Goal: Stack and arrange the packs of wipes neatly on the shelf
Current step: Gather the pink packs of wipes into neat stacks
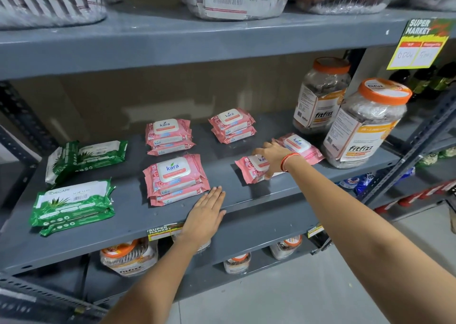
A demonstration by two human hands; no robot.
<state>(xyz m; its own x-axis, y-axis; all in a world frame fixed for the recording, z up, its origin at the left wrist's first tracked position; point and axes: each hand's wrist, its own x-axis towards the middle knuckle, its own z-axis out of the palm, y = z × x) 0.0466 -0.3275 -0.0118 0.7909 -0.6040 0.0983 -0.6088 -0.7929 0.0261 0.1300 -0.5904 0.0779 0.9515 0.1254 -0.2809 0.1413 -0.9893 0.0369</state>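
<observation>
On grey shelf (123, 234), 3 pink stacks, 2 loose pink packs, R hand (272, 157) gripping one (249, 169), L hand (206, 213) flat.

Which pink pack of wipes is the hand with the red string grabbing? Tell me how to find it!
Look at the grey metal shelf and find the two big clear jars with orange lids on its right side. Just left of the nearer jar, the right hand covers a single flat pink pack of wipes near the front edge. Unlike the stacked pink packs farther left, it lies alone and crooked.
</observation>
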